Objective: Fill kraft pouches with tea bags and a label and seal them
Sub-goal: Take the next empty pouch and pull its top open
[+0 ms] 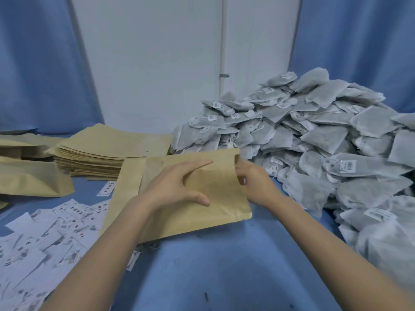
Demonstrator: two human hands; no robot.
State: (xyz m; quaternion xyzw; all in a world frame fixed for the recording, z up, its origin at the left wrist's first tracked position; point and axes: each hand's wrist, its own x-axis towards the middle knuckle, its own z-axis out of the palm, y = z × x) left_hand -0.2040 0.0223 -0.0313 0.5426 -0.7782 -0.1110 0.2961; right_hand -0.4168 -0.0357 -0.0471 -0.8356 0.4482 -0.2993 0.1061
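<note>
A flat kraft pouch (221, 194) lies tilted in the middle of the blue table, its mouth turned right toward the tea bags. My left hand (177, 187) rests on its face with fingers spread and thumb low. My right hand (253, 182) grips the pouch's right edge near the mouth, fingers partly hidden behind the paper. A large heap of grey tea bags (314, 144) with small white tags fills the right side. White printed labels (45, 239) lie scattered at lower left. Whether the pouch holds anything I cannot tell.
A stack of flat empty kraft pouches (94, 158) sits at middle left, with another pouch (125, 194) under the held one. Puffed-up pouches (29, 178) lie at far left. Blue curtains and a white wall stand behind. Bare blue tabletop (224, 265) lies in front.
</note>
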